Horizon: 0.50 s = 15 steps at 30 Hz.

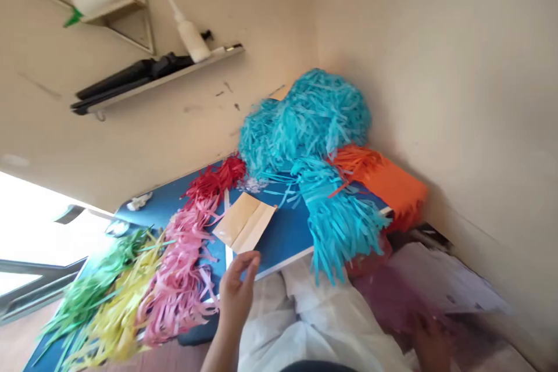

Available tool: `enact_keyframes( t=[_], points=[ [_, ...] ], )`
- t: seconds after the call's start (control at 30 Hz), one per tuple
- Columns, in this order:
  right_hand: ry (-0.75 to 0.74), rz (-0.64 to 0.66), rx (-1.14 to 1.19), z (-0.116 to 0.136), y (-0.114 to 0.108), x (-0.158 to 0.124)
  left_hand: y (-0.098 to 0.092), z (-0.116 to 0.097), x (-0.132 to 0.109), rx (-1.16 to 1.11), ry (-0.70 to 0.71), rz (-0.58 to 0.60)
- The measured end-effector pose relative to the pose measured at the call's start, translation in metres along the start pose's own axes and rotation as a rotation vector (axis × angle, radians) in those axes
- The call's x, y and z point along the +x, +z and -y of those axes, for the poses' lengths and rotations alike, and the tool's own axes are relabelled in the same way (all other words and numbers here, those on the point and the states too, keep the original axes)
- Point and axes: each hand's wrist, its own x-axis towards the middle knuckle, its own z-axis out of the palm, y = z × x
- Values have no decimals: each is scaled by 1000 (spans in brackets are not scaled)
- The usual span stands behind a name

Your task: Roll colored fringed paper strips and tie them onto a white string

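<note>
My left hand [239, 279] is raised at the table's front edge, its fingers loosely curled with a gap at the thumb. Nothing shows between them. Just beyond its fingertips, a brown paper envelope [244, 222] lies on the blue table [288, 232]. Low on the right, my right hand [429, 340] is smeared by motion against a thin purple sheet [394, 296], which is blurred too and seems gripped in it. A blue fringed paper tassel [340, 215] hangs over the front edge, between the two hands.
Pink [183, 267], yellow [126, 302], green [100, 279] and red fringes [215, 177] lie leftward. A large blue fringe heap [309, 119] fills the corner, beside orange fringed paper [392, 183]. A wall shelf [174, 78] holds a white bottle [192, 38]. Pale sheets [444, 279] lie at right.
</note>
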Motion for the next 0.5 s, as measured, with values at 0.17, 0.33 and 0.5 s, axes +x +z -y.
enact_keyframes(
  t=[0.17,0.33,0.5],
  points=[
    [-131,289,166,83,19,-6,-16,43,22,138,72,-106],
    [-213,776,274,184,50,-39,-24,40,-6,162,230,-141],
    [174,1019,617,231,100,-75,-10,51,-58,180,649,-50]
  ],
)
